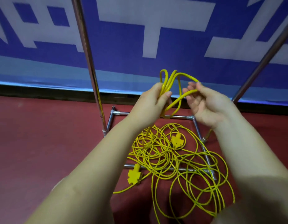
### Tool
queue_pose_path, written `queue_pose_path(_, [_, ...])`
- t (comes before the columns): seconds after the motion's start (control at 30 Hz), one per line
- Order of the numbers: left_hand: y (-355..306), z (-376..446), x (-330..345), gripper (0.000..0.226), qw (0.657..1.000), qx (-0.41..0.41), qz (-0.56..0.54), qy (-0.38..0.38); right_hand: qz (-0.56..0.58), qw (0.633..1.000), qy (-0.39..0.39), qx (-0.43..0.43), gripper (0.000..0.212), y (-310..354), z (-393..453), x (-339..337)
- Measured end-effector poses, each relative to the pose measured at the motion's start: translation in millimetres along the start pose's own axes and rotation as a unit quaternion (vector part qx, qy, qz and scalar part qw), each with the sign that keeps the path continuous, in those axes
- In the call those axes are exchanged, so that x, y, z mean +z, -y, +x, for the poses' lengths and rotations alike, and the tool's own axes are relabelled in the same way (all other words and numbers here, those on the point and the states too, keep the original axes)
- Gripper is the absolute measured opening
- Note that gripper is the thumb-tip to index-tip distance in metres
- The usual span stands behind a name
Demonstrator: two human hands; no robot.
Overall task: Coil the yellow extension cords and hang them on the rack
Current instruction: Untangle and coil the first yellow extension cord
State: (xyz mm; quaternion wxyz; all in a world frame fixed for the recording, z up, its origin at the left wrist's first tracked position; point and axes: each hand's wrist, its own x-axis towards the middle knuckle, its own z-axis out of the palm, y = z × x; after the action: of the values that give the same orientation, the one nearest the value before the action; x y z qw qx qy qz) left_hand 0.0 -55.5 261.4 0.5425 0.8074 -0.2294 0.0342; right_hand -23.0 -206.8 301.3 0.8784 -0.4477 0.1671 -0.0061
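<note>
The yellow extension cords (177, 160) are thin, glossy cable, most of it loose. A few loops (168, 81) stand gathered in the left hand's (152, 101) grip, their bends rising just above the fist; one wider loop arcs from there across to the right hand (204, 102), whose fingertips pinch it. From below the grip a strand drops to the tangle on the floor — overlapping rings sprawled well beneath both hands, draped over the rack's (156, 113) chrome base bars. Two yellow multi-outlet sockets lie in it: one (176, 141) below the right hand, one (134, 175) lower left — beside the front bar.
</note>
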Motion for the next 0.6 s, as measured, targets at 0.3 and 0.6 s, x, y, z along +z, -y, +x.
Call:
queue_pose_path(0.3, [-12.6,37.1,-5.3,0.014,0.985,-0.038,-0.106,0.129,0.127,0.991,0.002,-0.031,0.024,31.1,39.7,14.3])
queue_pose_path(0.6, [5.0,67.7,-26.0,0.017,0.990,-0.069,-0.115,-0.054,-0.208,0.971,0.050,-0.107,0.023,-0.1,57.0,29.1])
